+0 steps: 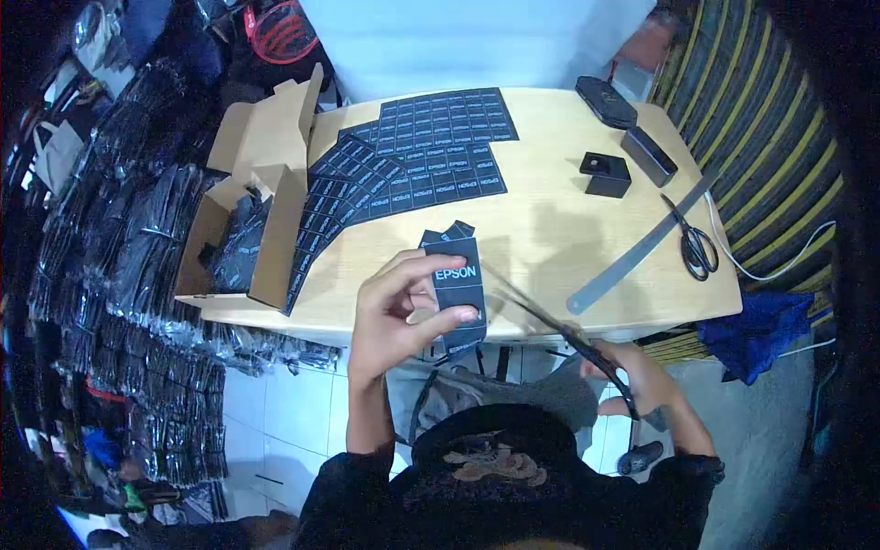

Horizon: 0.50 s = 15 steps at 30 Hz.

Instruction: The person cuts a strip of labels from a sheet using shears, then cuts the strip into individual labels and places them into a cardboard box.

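My left hand pinches a short strip of black labels between thumb and fingers, with white EPSON lettering facing up. The strip hangs over the front edge of the table. Small black label pieces show just behind its top end. Off to the right, my right hand grips a pair of scissors. Their blades point up and left toward the strip and are blurred at the tips. Printed label sheets lie overlapping on the table beyond my left hand.
An open cardboard box with black pieces inside stands at the table's left. On the right lie a long metal ruler, another pair of scissors, a small black box, a black block and a black case.
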Available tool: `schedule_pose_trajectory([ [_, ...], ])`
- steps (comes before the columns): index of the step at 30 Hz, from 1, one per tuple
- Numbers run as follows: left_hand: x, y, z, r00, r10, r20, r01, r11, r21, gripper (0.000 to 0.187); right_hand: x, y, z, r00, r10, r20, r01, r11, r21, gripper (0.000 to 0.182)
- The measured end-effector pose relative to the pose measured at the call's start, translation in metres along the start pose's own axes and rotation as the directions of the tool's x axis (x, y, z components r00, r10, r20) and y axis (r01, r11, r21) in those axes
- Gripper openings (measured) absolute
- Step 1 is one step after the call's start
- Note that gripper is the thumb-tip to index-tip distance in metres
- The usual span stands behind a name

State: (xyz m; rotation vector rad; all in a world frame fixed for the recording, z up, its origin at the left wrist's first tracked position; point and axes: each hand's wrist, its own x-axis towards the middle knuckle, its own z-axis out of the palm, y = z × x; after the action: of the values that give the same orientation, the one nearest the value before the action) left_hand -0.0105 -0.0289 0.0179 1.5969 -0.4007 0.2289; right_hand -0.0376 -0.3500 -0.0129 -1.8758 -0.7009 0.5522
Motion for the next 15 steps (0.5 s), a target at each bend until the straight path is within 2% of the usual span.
schedule_pose_trajectory([
  [1,0.000,-0.003,-0.004,0.999,-0.012,0.037,0.012,1.000,0.003,0.047,-0.002,-0.009,-0.009,0.988,0.122,0.096,-0.114,0.990,-0.086,0.052],
  [2,0.000,-0.005,-0.006,0.997,-0.026,0.077,0.026,1.000,0.006,0.047,-0.002,-0.010,-0.014,0.987,0.124,0.099,-0.116,0.990,-0.084,0.052],
  [4,0.001,-0.002,-0.004,0.993,-0.032,0.112,0.031,0.999,0.005,0.048,-0.002,-0.011,-0.021,0.970,0.082,0.231,-0.048,0.987,-0.152,0.050],
  [7,0.003,-0.003,-0.005,0.956,-0.070,0.284,0.048,0.995,0.084,0.048,0.003,-0.019,-0.027,0.956,0.069,0.284,-0.025,0.987,-0.158,0.047],
  [14,0.009,-0.006,0.003,0.907,-0.066,0.415,0.035,0.996,0.082,0.046,0.013,-0.027,-0.034,0.923,0.113,0.367,-0.040,0.979,-0.201,0.042],
  [15,0.009,-0.002,0.002,0.880,-0.168,0.444,0.143,0.986,0.090,0.046,0.014,-0.026,-0.034,0.919,0.120,0.376,-0.052,0.981,-0.186,0.041],
])
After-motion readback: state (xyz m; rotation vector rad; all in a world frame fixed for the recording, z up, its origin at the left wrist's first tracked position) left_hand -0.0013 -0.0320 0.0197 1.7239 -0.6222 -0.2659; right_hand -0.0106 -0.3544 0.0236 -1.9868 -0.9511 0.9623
